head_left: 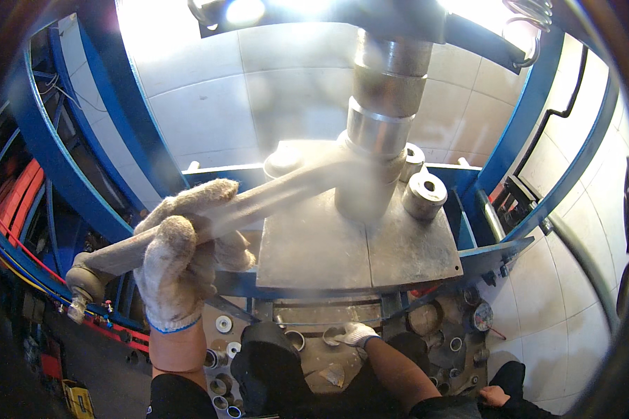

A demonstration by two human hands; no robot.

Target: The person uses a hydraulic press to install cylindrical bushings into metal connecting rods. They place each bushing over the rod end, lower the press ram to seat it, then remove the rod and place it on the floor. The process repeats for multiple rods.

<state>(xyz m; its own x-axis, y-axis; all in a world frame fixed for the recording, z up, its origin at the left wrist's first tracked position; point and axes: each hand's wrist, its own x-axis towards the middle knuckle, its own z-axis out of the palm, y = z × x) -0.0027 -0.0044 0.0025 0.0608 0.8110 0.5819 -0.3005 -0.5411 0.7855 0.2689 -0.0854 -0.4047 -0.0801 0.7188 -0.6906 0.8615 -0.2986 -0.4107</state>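
My left hand (178, 262), in a knit glove, is closed round a long metal suspension arm (265, 199). Its near-left end carries a ball joint (85, 279) with a stud pointing down. The far end reaches to the ram (381, 126) of a press, where glare and blur hide the contact. Lower down, my gloved right hand (356, 334) is closed on the edge of a short metal ring (333, 336), above the floor between my knees. Thick steel plates (314, 255) lie on the press bed under the arm.
Two metal bushings (424, 195) stand on the plate's right, and a round metal piece (283, 162) at its far left. Blue frame posts (517, 105) rise on both sides. Loose rings (221, 384) lie on the floor. Another person's hand (495, 396) shows at lower right.
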